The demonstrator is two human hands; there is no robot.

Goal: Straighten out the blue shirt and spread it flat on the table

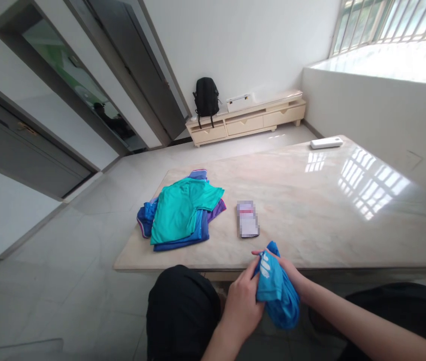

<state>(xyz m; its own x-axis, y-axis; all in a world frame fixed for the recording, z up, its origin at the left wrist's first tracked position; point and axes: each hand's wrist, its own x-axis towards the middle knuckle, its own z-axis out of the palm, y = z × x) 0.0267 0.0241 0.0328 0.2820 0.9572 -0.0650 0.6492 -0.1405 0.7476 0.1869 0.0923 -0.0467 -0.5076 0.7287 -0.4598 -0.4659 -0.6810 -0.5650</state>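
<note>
A bright blue garment with a white print is gathered into a folded bundle, held over my lap just off the table's near edge. My left hand grips its left side, fingers curled on the cloth. From the right, my right hand also holds the bundle; most of its fingers are hidden by the fabric. Left of the hands, a teal T-shirt lies on top of a pile with dark blue clothes and a purple piece. A phone, its screen blurred out, lies between the pile and my hands.
The marble-topped table stretches ahead and to the right, with a white oblong object at its far corner. Against the wall, a low cabinet bears a black backpack and a white box. My knees are under the table's edge.
</note>
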